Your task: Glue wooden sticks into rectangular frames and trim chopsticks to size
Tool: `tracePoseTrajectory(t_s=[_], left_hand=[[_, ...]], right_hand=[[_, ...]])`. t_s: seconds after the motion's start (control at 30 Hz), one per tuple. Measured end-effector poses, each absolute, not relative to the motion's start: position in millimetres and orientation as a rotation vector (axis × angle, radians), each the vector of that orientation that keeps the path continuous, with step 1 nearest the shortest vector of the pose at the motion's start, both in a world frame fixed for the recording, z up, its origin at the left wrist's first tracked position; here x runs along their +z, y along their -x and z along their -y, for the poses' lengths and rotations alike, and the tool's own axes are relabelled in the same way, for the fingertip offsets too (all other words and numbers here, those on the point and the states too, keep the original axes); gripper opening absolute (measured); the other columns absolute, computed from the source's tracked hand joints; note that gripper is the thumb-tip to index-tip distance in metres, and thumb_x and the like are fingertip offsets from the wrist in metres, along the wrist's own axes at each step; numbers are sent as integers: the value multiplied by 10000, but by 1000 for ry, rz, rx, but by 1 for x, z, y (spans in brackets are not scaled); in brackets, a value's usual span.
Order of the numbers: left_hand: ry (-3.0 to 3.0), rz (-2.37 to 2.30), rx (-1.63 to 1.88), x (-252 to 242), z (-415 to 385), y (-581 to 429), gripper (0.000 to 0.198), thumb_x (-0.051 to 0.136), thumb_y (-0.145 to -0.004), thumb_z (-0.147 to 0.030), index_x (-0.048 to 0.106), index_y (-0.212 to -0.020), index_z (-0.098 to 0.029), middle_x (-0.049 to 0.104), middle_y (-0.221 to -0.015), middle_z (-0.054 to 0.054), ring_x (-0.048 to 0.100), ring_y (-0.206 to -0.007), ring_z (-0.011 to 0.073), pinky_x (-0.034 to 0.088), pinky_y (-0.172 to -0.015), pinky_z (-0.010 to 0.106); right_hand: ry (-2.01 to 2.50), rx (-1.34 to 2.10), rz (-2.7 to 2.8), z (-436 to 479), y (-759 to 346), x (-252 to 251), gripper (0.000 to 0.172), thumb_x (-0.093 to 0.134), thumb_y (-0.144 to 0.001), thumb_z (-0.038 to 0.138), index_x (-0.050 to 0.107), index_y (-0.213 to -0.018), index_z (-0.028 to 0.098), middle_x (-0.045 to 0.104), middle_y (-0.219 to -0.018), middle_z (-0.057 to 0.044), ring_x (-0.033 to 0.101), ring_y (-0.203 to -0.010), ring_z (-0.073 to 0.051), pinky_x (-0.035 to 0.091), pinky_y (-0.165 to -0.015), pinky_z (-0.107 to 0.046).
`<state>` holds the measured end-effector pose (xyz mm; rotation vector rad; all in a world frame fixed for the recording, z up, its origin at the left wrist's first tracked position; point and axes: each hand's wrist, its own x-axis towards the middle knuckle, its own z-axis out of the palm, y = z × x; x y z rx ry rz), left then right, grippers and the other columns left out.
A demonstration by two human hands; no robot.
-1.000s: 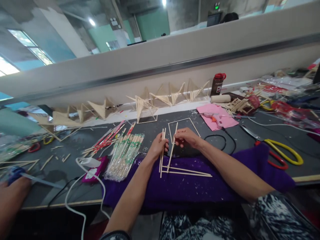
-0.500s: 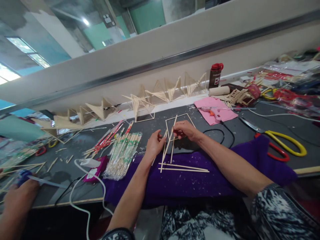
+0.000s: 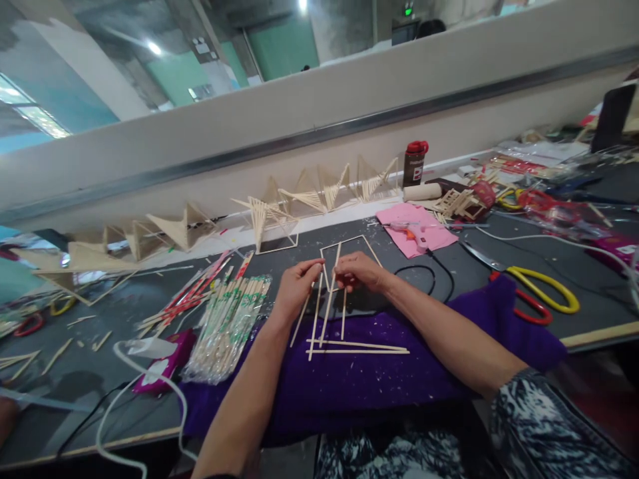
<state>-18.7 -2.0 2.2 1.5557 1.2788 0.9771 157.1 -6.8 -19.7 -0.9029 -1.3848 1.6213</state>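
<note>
My left hand (image 3: 295, 291) is closed in a pinch at the upper end of a thin wooden stick (image 3: 315, 311), which slants down to the purple cloth (image 3: 369, 382). Just to its right, my right hand (image 3: 362, 271) grips another wooden stick (image 3: 327, 316) between thumb and fingers; its top pokes up above the hand. Beyond and beneath the hands lies a frame of thin sticks (image 3: 344, 241), partly covered by them. Two loose sticks (image 3: 364, 351) lie crosswise on the cloth, their left ends close to the lower ends of the held sticks.
Bagged chopsticks (image 3: 232, 326) and a pink-purple packet (image 3: 167, 366) lie left. A glue gun (image 3: 412, 233) rests on pink paper, with scissors (image 3: 544, 289) to the right. Stick models (image 3: 269, 216) and a bottle (image 3: 414, 163) stand along the wall. Another person's hand (image 3: 6, 416) shows at the left edge.
The two sticks, crossed at my fingers before, now stand apart, one in each hand. My left hand has drawn slightly away from the right. The view has turned somewhat rightward.
</note>
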Motion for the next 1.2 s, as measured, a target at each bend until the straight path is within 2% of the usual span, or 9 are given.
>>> tracePoseTrajectory(t_s=[0.1, 0.23, 0.4, 0.6, 0.73, 0.8, 0.9, 1.0, 1.2], left_hand=[[-1384, -1107, 836, 9, -2, 5, 443, 631, -683, -450, 664, -985, -127, 651, -689, 41, 539, -506, 109, 350, -432, 200], [-1172, -984, 847, 0, -5, 1, 364, 681, -650, -382, 662, -906, -125, 626, -582, 7, 504, -414, 91, 353, -392, 191], [-917, -926, 974, 0, -6, 17, 207, 700, -619, -249, 647, -778, -127, 633, -661, 13, 551, -523, 93, 414, -428, 166], [-759, -764, 1076, 17, -10, 34, 149, 689, -620, -205, 616, -726, -130, 534, -567, -26, 494, -510, 67, 394, -391, 137], [-791, -720, 1072, 17, -11, 39, 141, 682, -619, -203, 617, -714, -121, 533, -565, -13, 483, -503, 70, 376, -366, 135], [-801, -730, 1073, 18, -9, 39, 144, 683, -616, -213, 622, -712, -123, 543, -570, -5, 490, -505, 74, 366, -359, 130], [-814, -776, 1052, 21, -4, 35, 147, 678, -614, -217, 626, -719, -128, 546, -564, -2, 481, -478, 66, 337, -344, 118], [-834, -821, 990, 22, 1, 30, 156, 672, -612, -215, 623, -733, -130, 545, -559, -8, 458, -442, 49, 312, -336, 110], [-890, -858, 958, 18, 2, 27, 219, 700, -585, -247, 624, -752, -128, 565, -578, -7, 473, -447, 50, 315, -343, 108]], right_hand=[[868, 1632, 1516, 13, -150, -16, 147, 530, -685, 264, 596, -664, 134, 613, -529, 6, 505, -382, -70, 290, -336, -158], [828, 1616, 1581, 16, -145, -16, 154, 528, -702, 267, 606, -692, 135, 602, -532, 20, 508, -397, -67, 304, -356, -157], [887, 1546, 1641, 17, -141, -13, 187, 551, -733, 309, 598, -685, 136, 578, -549, 30, 501, -423, -60, 355, -409, -163], [1025, 1274, 1617, 32, -179, 26, 276, 508, -789, 408, 603, -796, 149, 596, -636, 9, 525, -470, -65, 329, -413, -158], [1359, 853, 1799, 78, -260, 38, 292, 460, -816, 385, 609, -764, 140, 619, -660, -12, 540, -527, -97, 399, -519, -203], [1752, 411, 1801, 106, -308, 31, 335, 397, -854, 370, 625, -779, 136, 626, -675, -36, 558, -614, -127, 397, -596, -227], [2441, -160, 1622, 141, -368, 9, 294, 394, -850, 307, 635, -931, 159, 634, -910, -108, 591, -828, -201, 384, -652, -261], [2723, 14, 1746, 162, -397, -13, 306, 435, -823, 347, 615, -1023, 201, 620, -986, -114, 591, -890, -221, 389, -667, -267], [2688, 112, 1870, 161, -403, -26, 429, 510, -757, 354, 527, -1153, 188, 604, -1057, -130, 587, -925, -247, 395, -704, -292]])
